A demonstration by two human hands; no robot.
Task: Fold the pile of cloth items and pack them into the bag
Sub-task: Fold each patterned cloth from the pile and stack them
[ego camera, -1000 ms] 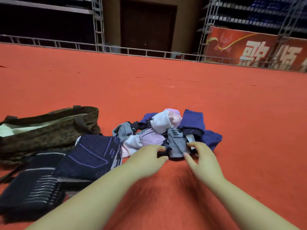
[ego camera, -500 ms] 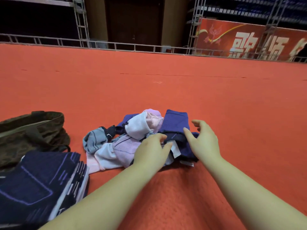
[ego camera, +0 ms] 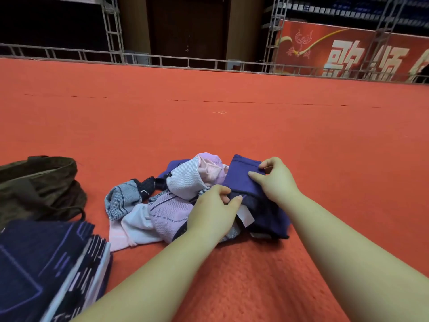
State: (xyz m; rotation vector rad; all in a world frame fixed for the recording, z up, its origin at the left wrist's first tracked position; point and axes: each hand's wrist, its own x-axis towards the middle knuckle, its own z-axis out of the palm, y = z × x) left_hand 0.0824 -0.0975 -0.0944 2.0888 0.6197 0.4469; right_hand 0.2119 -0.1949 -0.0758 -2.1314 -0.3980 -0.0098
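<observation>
Both hands down on the purple cloth, right side of the pile.

Right hand (ego camera: 277, 180) pinched the far edge of the folded purple cloth (ego camera: 241, 174), thumb on top, fingers curled over the corner. Left hand (ego camera: 214, 211) curled onto the near edge of the same piece, beside a white tag (ego camera: 246, 217). Left of the grip, a jumble of pink, lilac and grey striped cloths (ego camera: 162, 205) on the red carpet (ego camera: 232, 126). Further left, a dark folded stack (ego camera: 46, 270), with the olive bag (ego camera: 39, 187) beyond it.
</observation>
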